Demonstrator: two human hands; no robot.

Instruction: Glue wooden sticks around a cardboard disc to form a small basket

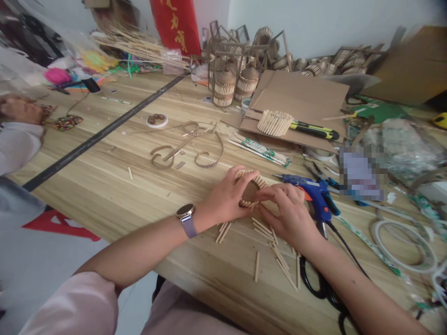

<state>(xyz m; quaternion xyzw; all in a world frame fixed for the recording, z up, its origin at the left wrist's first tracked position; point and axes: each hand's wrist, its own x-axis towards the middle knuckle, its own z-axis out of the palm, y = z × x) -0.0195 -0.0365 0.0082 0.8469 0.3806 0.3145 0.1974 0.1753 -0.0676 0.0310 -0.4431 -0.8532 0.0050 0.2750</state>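
Observation:
A small round frame of short wooden sticks [260, 180], set side by side around a brown band, sits between my hands above the table. My left hand [232, 197] is wrapped round its left side, thumb below and fingers over the top. With thumb and fingers pinched together, my right hand [288, 209] grips the right edge of the frame; whether a single stick is between those fingertips is hidden. Loose wooden sticks [257, 266] lie scattered on the tabletop under and in front of my hands. Just right of my right hand rests a blue glue gun [309, 186].
Cardboard sheets [296, 93] carry a bundle of sticks [274, 123] and a yellow-black utility knife [316, 130]. Finished stick lanterns [224, 87] stand at the back. Curled brown strips [209, 158] lie mid-table. Tape rolls [401, 244] are at right. Another person's hand [21, 109] is at far left.

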